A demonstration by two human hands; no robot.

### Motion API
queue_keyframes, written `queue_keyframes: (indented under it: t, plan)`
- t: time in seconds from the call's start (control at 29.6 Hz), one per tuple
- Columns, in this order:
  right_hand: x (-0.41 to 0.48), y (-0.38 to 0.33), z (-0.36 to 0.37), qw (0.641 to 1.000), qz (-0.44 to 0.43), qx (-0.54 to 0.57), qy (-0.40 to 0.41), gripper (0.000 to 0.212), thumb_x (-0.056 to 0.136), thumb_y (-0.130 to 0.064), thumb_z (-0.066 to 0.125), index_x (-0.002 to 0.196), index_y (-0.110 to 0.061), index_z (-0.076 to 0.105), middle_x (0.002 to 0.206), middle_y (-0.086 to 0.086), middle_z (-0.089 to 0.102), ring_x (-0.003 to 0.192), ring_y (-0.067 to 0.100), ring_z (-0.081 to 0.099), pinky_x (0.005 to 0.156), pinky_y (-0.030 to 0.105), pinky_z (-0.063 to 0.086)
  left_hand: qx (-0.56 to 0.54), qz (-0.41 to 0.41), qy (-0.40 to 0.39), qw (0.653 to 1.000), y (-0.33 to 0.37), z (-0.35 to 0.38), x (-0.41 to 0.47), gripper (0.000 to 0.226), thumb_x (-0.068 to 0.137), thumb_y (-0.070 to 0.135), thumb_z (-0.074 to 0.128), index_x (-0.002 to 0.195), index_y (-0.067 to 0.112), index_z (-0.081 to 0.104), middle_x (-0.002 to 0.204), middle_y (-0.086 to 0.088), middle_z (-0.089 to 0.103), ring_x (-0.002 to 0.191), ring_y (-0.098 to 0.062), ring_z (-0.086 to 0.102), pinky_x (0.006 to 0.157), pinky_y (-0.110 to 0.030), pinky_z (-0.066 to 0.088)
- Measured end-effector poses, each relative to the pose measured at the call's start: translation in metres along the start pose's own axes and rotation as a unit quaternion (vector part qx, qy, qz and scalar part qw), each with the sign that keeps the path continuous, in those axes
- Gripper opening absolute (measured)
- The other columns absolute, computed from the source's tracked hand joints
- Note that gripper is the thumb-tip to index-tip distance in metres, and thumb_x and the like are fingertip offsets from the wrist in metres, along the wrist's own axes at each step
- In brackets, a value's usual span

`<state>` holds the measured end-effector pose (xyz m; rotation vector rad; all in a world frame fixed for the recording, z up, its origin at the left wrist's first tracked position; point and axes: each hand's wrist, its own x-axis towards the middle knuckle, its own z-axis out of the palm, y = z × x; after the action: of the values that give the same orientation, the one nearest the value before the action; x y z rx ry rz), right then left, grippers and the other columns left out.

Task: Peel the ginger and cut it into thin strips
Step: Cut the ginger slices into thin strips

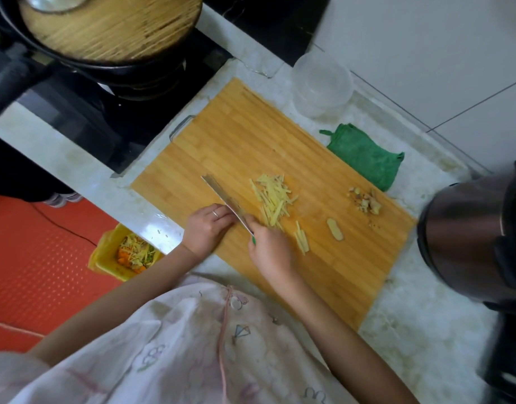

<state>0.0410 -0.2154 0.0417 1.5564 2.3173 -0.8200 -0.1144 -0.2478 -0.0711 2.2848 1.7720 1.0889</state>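
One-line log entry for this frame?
right hand: grips knife; left hand: beside knife; ginger strips: piled on board; ginger slice: uncut

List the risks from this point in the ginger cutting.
1. The left hand sits right against the blade of the knife that the right hand grips; a slip could nick it.
2. The peel scraps share the cutting board with the ginger strips and could get mixed in.
3. The uncut ginger slice is small and flat, so it may slide under the blade.
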Motion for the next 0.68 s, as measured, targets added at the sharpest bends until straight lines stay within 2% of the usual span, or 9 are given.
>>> queue_keyframes:
  t: [0.14,0.37,0.47,0.68]
  plan:
    - [-0.021,0.008,0.005,0.999,0.001,0.033,-0.006,0.054,0.093,-0.014,0.047,0.145,-0.026,0.036,0.103,0.016,0.068,0.097,0.031,0.063,0.075,0.036,0.048,0.026,-0.002,0.001,1.000,0.000,-0.001,-0.001,0.019,0.089,0.011,0.056,0.085,0.010,0.075,0.090,-0.004,0.072,0.080,-0.020,0.056,0.059,-0.029,0.045]
    - [-0.008,0.002,0.007,1.000,0.019,0.019,-0.016,0.053,0.095,-0.014,0.047,0.145,-0.026,0.035,0.108,0.015,0.067,0.101,0.031,0.062,0.075,0.036,0.048,0.010,-0.010,0.003,1.000,0.000,-0.001,0.001,0.016,0.089,0.012,0.060,0.084,0.010,0.075,0.090,-0.004,0.072,0.077,-0.023,0.063,0.061,-0.029,0.049]
    - [0.005,-0.003,0.005,1.000,0.005,0.009,0.006,0.051,0.094,-0.015,0.048,0.142,-0.028,0.038,0.102,0.016,0.068,0.097,0.033,0.063,0.071,0.036,0.047,0.002,-0.004,0.011,1.000,-0.001,0.000,0.000,0.015,0.088,0.012,0.060,0.086,0.010,0.075,0.091,-0.004,0.072,0.082,-0.022,0.061,0.068,-0.030,0.047]
    - [-0.022,0.008,0.008,1.000,-0.002,0.015,0.001,0.054,0.095,-0.017,0.048,0.146,-0.027,0.035,0.109,0.013,0.068,0.099,0.026,0.064,0.077,0.032,0.048,0.050,0.025,0.039,0.998,-0.005,0.003,0.000,0.017,0.089,0.013,0.060,0.080,0.010,0.074,0.088,-0.004,0.072,0.088,-0.021,0.055,0.081,-0.035,0.040]
